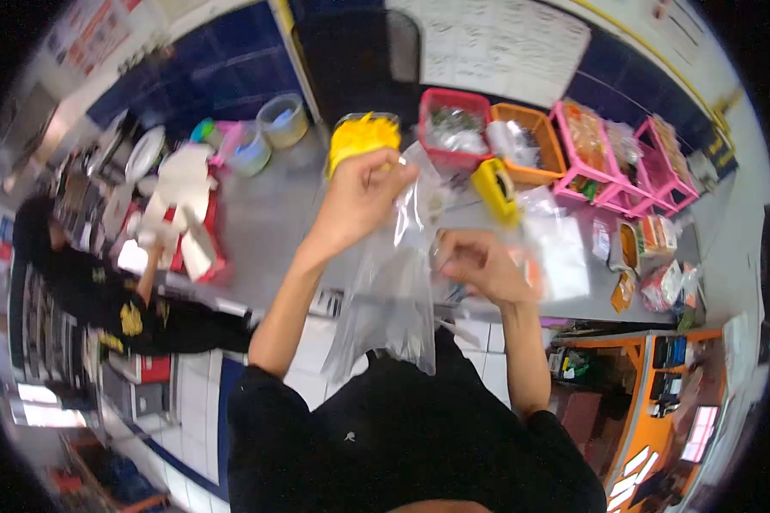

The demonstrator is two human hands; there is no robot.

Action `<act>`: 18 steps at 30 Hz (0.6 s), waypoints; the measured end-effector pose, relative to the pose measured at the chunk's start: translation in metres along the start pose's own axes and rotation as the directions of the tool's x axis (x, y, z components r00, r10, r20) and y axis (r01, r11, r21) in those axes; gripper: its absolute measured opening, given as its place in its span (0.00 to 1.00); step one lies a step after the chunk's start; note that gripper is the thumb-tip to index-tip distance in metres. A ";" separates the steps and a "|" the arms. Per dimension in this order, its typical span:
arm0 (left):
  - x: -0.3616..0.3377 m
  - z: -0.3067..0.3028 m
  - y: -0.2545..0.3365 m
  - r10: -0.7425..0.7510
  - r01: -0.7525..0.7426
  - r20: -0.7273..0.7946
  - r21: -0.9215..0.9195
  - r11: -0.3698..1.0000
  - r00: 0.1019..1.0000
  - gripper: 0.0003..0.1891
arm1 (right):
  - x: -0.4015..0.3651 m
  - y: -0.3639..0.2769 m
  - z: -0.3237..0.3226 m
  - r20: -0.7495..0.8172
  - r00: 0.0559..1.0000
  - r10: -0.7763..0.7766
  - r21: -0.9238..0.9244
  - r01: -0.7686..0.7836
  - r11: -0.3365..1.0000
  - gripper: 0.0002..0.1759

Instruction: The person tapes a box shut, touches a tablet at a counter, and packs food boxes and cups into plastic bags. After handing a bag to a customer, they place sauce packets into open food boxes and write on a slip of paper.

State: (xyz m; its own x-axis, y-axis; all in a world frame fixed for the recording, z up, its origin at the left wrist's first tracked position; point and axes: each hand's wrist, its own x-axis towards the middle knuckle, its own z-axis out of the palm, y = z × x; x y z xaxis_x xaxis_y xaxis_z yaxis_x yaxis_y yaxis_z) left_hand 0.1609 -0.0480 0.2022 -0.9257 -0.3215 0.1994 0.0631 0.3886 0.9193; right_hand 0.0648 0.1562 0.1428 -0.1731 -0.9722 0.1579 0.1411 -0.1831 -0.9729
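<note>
A long clear plastic bag (389, 295) hangs between my two hands, its lower end in front of my black shirt. My left hand (364, 197) is closed, pinching the upper edge of the bag between thumb and fingers. Lower and to the right, my right hand (485, 265) has its fingers curled in a pinch at the bag's right edge. The bag looks flat and see-through, with nothing visible in it. Just beyond my left hand stands a clear tub of yellow pieces (364, 135).
A grey counter (269, 227) runs ahead. On it are a red basket (455, 96), an orange basket (556, 145), pink racks (586, 167), a yellow tape dispenser (494, 192) and white sheets (560, 256). At left, a co-worker (103, 291) handles white boxes (188, 197).
</note>
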 end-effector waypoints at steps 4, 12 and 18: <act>-0.041 -0.034 -0.067 0.546 -0.242 -0.307 0.656 0.714 0.780 0.06 | 0.018 0.066 0.051 -0.144 0.986 0.081 0.382 -0.020 0.924 0.11; -0.204 0.029 -0.103 -0.374 0.345 -0.387 -0.146 0.927 0.843 0.06 | 0.019 0.176 0.136 -0.399 0.817 0.416 0.640 -0.077 0.765 0.13; -0.237 0.046 -0.170 -0.368 0.248 -0.421 -0.312 0.917 0.829 0.05 | -0.003 0.200 0.136 -0.296 0.794 0.531 0.682 -0.213 0.699 0.10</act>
State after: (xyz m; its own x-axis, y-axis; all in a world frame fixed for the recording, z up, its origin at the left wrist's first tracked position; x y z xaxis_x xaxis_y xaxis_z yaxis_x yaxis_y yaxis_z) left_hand 0.3526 0.0017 -0.0172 -0.6335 -0.7732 -0.0296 -0.0550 0.0069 0.9985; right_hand 0.2265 0.1022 -0.0294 -0.3507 -0.8263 -0.4407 0.8007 -0.0205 -0.5988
